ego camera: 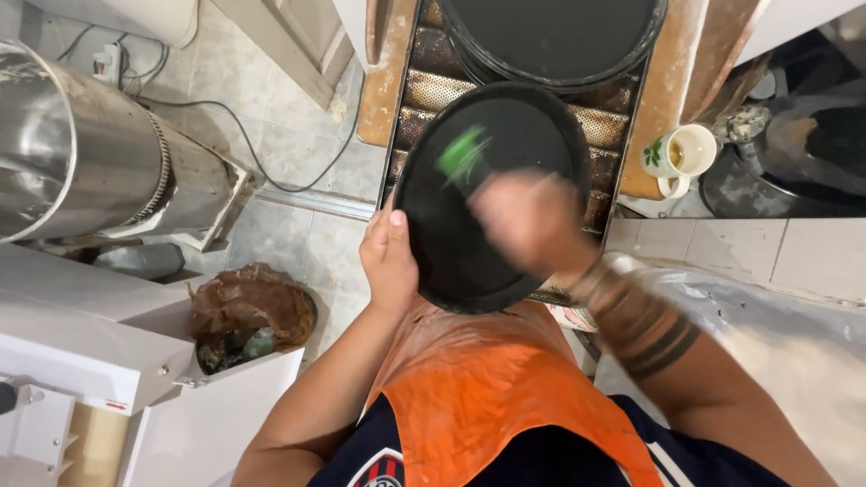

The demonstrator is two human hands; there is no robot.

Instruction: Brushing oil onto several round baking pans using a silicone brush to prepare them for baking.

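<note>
A: Head view. Left hand (390, 261) clasps the rim of the round black pan (492, 194), tilted above the perforated racks (433, 90).

B: Right hand (528, 221)?

A: Blurred, clenched on a green-headed brush (465, 155) against the pan face. Judged step: brushing the pan; continuing calls for a steady rim hold.

B: Pan's look?

A: Dark, matte, shallow. Second dark pan (550, 36) behind; cup (681, 153) on the tabletop.
</note>
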